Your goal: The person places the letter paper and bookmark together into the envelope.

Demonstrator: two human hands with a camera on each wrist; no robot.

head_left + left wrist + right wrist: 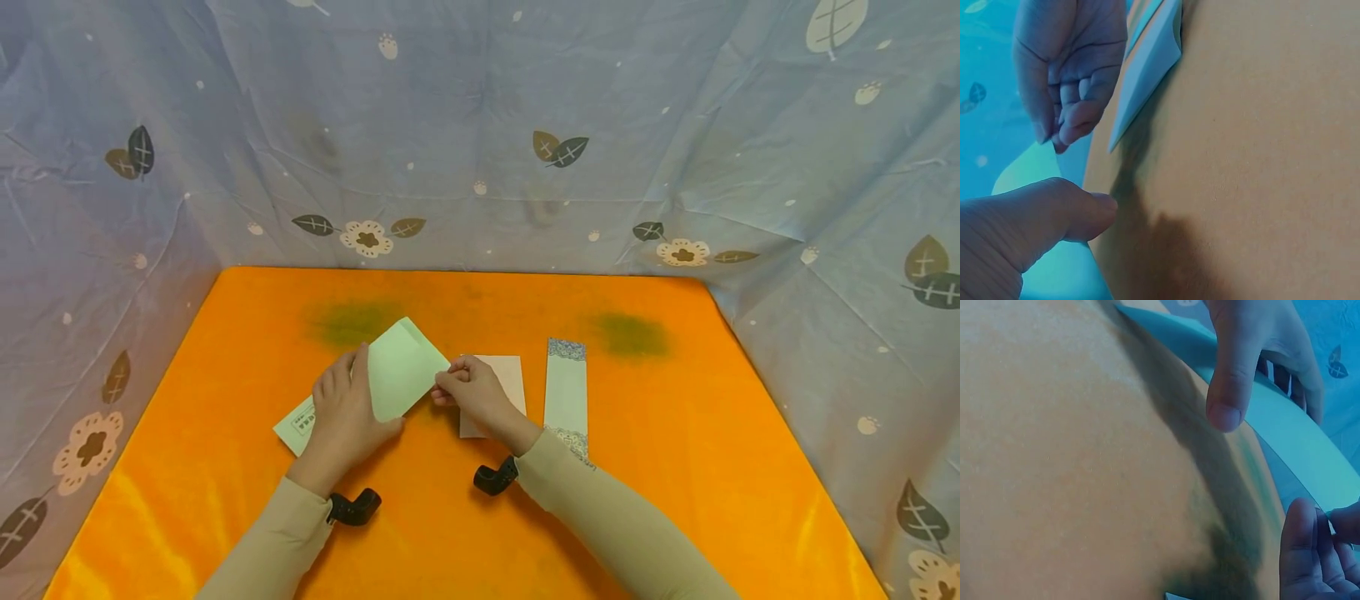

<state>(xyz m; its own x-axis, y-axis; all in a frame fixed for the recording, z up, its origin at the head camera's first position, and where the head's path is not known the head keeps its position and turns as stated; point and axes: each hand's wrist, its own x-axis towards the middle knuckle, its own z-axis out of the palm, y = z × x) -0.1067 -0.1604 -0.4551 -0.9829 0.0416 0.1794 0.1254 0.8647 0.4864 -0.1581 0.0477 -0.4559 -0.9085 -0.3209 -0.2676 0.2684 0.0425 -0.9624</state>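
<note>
A long pale green paper envelope (405, 371) is held at a slant, with a fold line along its far right end and a small printed box near its lower left end. My left hand (345, 417) grips across its middle, thumb on the near side and fingers over the far edge. At the right corner, my right hand (476, 392) pinches the paper between thumb and fingertips. The right wrist view shows the envelope (1310, 450) bowed, its raised part casting a shadow on the table. Partly behind my right hand lies a pinkish envelope (506, 375).
To the right lies a long pale envelope (566, 392) with lace-like patterned ends, its near end close to my right sleeve. Everything lies on an orange-covered table (660, 467). Blue-grey patterned cloth (480, 125) hangs at the back and both sides. Black wrist cameras (356, 507) jut from both wrists.
</note>
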